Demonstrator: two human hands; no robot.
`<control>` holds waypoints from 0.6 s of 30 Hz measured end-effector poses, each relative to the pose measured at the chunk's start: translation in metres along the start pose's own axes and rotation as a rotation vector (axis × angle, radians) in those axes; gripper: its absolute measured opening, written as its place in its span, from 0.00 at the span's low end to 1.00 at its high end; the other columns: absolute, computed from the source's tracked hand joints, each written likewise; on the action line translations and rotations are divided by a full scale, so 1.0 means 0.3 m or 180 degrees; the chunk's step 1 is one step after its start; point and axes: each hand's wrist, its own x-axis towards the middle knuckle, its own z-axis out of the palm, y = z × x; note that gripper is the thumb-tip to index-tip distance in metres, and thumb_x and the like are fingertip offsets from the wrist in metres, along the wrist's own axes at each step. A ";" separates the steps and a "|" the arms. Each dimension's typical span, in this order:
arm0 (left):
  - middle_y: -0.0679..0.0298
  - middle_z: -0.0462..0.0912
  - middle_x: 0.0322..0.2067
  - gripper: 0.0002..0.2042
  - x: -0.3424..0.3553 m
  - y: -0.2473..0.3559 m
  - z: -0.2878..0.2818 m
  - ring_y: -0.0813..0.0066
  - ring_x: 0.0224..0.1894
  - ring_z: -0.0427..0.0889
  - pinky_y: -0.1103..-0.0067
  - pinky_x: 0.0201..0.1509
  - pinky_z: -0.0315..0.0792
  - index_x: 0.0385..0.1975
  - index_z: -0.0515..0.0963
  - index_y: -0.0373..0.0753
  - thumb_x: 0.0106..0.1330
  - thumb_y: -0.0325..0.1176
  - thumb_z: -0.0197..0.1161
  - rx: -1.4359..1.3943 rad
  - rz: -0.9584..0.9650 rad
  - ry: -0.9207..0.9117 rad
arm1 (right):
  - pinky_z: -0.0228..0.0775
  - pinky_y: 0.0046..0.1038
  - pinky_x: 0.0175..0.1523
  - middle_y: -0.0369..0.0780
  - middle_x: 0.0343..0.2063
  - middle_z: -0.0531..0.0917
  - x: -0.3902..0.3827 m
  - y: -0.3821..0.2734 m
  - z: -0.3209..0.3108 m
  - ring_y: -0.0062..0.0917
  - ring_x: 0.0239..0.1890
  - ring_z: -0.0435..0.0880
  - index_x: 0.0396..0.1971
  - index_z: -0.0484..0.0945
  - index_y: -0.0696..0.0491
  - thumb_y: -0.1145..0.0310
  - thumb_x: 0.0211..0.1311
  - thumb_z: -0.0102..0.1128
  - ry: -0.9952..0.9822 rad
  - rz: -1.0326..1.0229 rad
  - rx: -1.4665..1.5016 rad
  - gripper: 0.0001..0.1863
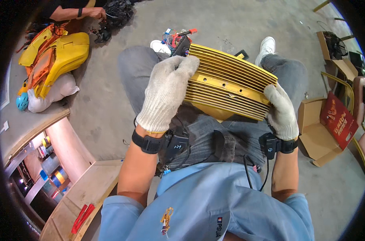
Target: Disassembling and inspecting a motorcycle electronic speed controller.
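Note:
A yellow metal housing (230,85) with long cooling fins and a row of small holes is held above my lap, slightly tilted. My left hand (166,84), in a white knit glove, grips its left end with the thumb along the finned face. Also gloved in white, my right hand (280,109) is closed round the right end. The fingers behind the housing are hidden on both sides. A bundle of coloured wires (175,40) with a red connector shows just beyond the upper left corner. Black straps with small boxes sit on both my wrists.
Yellow and orange plastic panels (72,50) are piled at far left, near another person's hand (96,13) at dark wiring (119,16). Red-handled pliers (83,218) lie on a wooden surface (64,209) at lower left. An open cardboard box (315,136) stands at right.

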 end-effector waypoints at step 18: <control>0.69 0.84 0.31 0.16 -0.049 0.041 -0.043 0.83 0.34 0.77 0.79 0.40 0.72 0.43 0.86 0.30 0.72 0.41 0.65 0.0495 0.0005 -0.0395 | 0.76 0.28 0.62 0.40 0.53 0.84 0.000 0.018 0.023 0.22 0.53 0.83 0.63 0.73 0.61 0.64 0.74 0.63 0.0219 -0.0212 -0.0083 0.24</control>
